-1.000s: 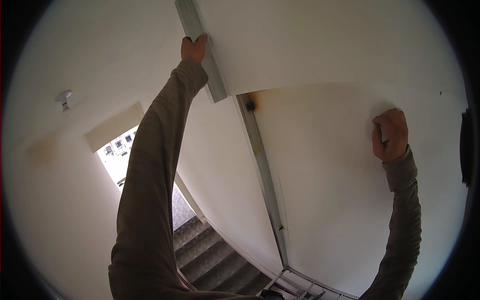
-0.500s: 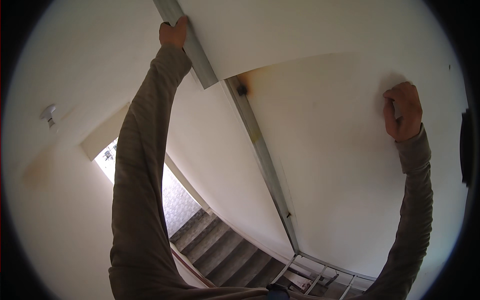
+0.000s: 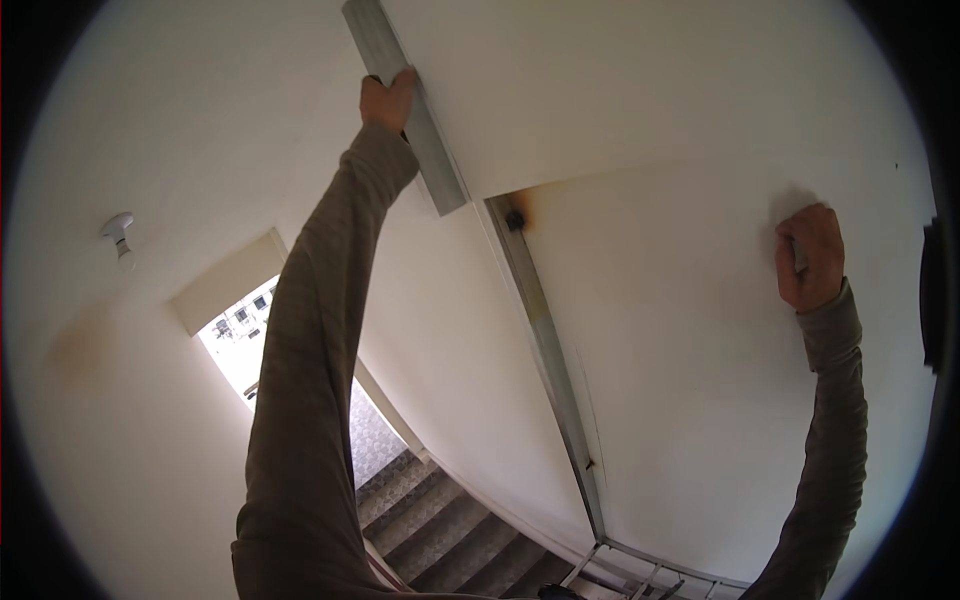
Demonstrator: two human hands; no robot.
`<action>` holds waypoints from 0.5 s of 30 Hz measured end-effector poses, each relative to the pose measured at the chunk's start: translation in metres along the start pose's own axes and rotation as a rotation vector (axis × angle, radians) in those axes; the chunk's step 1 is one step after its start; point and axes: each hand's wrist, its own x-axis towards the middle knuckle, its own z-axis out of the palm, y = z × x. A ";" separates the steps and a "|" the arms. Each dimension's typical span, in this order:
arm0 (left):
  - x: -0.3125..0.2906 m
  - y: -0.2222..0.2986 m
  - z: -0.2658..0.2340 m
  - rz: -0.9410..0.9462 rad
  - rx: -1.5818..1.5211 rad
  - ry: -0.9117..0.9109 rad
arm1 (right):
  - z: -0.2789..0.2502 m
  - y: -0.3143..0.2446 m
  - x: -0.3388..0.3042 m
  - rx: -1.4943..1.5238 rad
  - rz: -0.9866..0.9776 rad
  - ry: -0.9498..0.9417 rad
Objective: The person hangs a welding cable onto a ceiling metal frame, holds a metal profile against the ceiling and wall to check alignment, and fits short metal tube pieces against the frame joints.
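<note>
Metal strip, grey and long, slants across the upper middle of the head view, along the edge of a white surface. The left hand has its grip closed on the strip. The right hand, well apart, is curled near the white surface, grip narrow; whether anything is held inside, I cannot tell. Below the strip runs a grey channel; stairs descend lower left of it.

1. Left sleeve: long, greyish-brown cloth, soft lengthwise folds.
2. Right sleeve: matching cloth, closely wrinkled.
3. Cuffs: same greyish brown, plain, wrist-length.
4. Left hand, right hand: both bare.
</note>
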 end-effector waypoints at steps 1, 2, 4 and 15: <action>-0.001 0.000 -0.014 0.012 -0.043 -0.022 | 0.000 -0.005 0.005 0.000 0.039 -0.018; -0.002 -0.005 -0.025 0.021 -0.088 -0.049 | -0.002 -0.008 0.007 -0.002 0.080 -0.041; -0.026 -0.022 -0.034 0.140 -0.203 -0.077 | -0.007 -0.007 0.006 -0.006 0.058 -0.024; -0.118 -0.060 -0.136 0.320 0.004 -0.208 | 0.000 -0.006 0.007 -0.051 0.022 0.000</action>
